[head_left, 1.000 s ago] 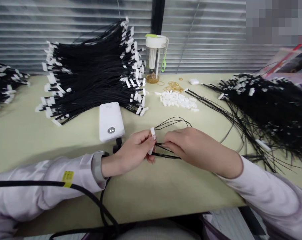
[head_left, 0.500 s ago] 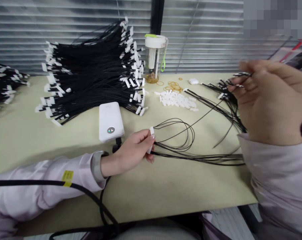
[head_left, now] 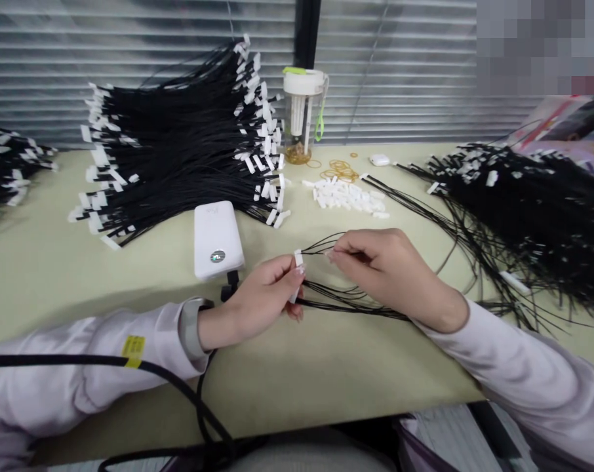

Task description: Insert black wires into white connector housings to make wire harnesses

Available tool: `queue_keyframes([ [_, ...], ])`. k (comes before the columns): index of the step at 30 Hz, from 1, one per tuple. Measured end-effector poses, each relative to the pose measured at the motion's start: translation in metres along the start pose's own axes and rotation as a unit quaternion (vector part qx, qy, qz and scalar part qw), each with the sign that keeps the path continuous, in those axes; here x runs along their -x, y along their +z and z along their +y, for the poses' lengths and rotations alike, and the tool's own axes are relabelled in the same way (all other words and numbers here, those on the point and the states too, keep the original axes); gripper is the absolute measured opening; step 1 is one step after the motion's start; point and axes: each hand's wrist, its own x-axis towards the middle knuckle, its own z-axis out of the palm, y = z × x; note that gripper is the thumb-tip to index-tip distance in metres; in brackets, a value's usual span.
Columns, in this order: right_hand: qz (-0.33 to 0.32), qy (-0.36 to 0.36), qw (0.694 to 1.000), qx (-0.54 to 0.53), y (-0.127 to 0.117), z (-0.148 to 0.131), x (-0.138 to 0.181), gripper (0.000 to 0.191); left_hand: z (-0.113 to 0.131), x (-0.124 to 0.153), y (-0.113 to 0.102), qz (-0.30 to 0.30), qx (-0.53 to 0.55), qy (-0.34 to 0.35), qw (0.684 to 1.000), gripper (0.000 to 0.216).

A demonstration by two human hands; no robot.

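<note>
My left hand [head_left: 265, 295] is closed on a white plastic connector [head_left: 298, 257], gripping it upright between thumb and fingers just over the table. Several thin black wires [head_left: 321, 245] come out of the connector's right side. Some loop near its top, and a lower bundle of wires [head_left: 346, 307] runs right beneath my other hand. My right hand [head_left: 388, 272] is pinched shut just right of the connector, apparently on a thin black wire whose end is hidden by the fingertips.
A big stack of black wires with white connectors [head_left: 174, 137] lies at back left, and a pile of loose black wires [head_left: 528, 210] at right. Loose white connectors [head_left: 346, 195], rubber bands [head_left: 341, 170], a bottle [head_left: 301, 118] and a white power bank [head_left: 218, 239] with cable stand between.
My right hand has come down from the upper right, over the wire pile, to beside the connector, covering the wire loops. My left hand has stayed in place on the connector.
</note>
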Motion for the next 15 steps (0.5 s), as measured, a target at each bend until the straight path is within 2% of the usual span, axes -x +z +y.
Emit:
queue_keyframes([
  [3, -0.024, 0.007, 0.999, -0.021, -0.0036, 0.0002, 0.0000, 0.022, 0.0007, 0.0006, -0.0003, -0.002, 0.001, 0.002, 1.000, 0.024],
  [15, -0.053, 0.038, 0.996, -0.064, -0.0062, 0.0014, -0.0026, 0.020, 0.0005, 0.0009, -0.0001, -0.005, -0.031, 0.005, 1.000, 0.024],
])
